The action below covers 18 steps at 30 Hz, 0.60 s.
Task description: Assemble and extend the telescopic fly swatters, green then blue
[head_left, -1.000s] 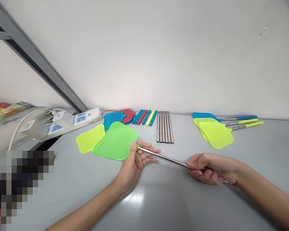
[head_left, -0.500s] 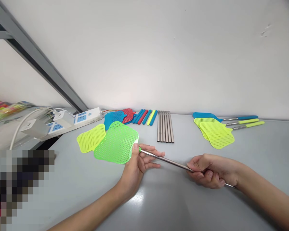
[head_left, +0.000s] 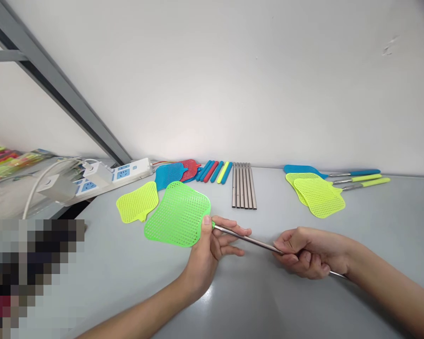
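My left hand (head_left: 210, 245) pinches the neck of a green fly swatter head (head_left: 178, 214), thumb on top and the other fingers stretched out beneath. A thin metal rod (head_left: 249, 238) runs from that neck down to the right. Closed around the rod is my right hand (head_left: 304, 254), and the rod's thinner end sticks out behind it near the wrist. Close to the green head lie a yellow swatter head (head_left: 137, 202), a blue swatter head (head_left: 170, 175) and a red one (head_left: 190, 169), partly overlapping.
Blue, red and yellow handle grips (head_left: 214, 172) lie in a row beside several metal rods (head_left: 243, 186). At the right are complete yellow (head_left: 320, 195) and blue (head_left: 300, 169) swatters. A white power strip (head_left: 127, 174) with plugged chargers stands at the left, under a grey metal frame (head_left: 63, 89).
My left hand has moved right with the green head, toward my right hand. Less rod shows between the hands. My right hand has stayed nearly in place.
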Available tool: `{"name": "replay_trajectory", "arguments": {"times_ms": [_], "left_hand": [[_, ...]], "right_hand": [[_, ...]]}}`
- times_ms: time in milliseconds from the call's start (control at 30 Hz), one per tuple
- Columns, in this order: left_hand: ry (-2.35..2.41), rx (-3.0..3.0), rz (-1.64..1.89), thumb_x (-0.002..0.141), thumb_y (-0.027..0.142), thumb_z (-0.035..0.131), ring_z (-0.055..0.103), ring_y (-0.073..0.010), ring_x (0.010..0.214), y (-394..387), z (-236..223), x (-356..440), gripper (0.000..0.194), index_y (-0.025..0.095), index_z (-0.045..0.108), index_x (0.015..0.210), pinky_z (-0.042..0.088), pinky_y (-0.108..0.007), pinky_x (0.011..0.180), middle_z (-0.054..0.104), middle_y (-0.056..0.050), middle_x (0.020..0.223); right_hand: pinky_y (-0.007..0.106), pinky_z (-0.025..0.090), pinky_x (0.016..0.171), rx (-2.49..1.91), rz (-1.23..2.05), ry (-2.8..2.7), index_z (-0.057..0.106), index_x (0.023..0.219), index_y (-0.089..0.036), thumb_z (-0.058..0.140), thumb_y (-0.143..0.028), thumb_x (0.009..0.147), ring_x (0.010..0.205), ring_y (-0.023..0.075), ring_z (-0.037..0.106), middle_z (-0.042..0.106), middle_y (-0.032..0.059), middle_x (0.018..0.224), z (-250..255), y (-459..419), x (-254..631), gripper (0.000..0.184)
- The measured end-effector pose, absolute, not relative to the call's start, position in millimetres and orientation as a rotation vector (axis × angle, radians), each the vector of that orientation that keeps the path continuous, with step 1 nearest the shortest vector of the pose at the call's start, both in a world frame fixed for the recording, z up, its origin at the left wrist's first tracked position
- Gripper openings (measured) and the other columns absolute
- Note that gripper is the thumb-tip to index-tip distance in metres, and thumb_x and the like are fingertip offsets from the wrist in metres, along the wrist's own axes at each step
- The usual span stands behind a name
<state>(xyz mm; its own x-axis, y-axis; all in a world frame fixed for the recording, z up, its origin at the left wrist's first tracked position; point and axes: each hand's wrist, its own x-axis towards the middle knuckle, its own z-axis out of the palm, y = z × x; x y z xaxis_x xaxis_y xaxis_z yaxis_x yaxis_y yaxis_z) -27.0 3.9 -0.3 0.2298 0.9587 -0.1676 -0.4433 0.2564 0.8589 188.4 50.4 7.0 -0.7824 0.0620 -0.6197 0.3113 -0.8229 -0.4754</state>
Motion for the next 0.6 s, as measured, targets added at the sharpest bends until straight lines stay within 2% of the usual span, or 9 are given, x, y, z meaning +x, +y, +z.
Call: {"name": "replay_trajectory", "arguments": {"times_ms": [333, 600], "left_hand": [[0.752, 0.747, 1.114, 0.090, 0.039, 0.016, 0.057, -0.0243, 0.094, -7, 0, -17, 0.045, 0.014, 0.054, 0.087, 0.050, -0.027, 0.060, 0.064, -0.010, 0.084], [0.749, 0.729, 1.092, 0.090, 0.040, 0.018, 0.055, -0.0252, 0.097, -12, -1, -16, 0.044, 0.014, 0.053, 0.090, 0.050, -0.028, 0.061, 0.063, -0.011, 0.087]], "right_hand": [[0.011, 0.008, 0.022, 0.955, -2.696, 0.855, 0.041, 0.057, -0.015, 0.038, -0.021, 0.076, 0.032, 0.0027, 0.006, 0.022, -0.0079, 0.041, 8, 48, 185, 0.020], [0.011, 0.007, 0.022, 0.935, -2.696, 0.874, 0.041, 0.058, -0.015, 0.040, -0.026, 0.079, 0.032, 0.0023, 0.006, 0.022, -0.0084, 0.041, 7, 47, 182, 0.024]]}}
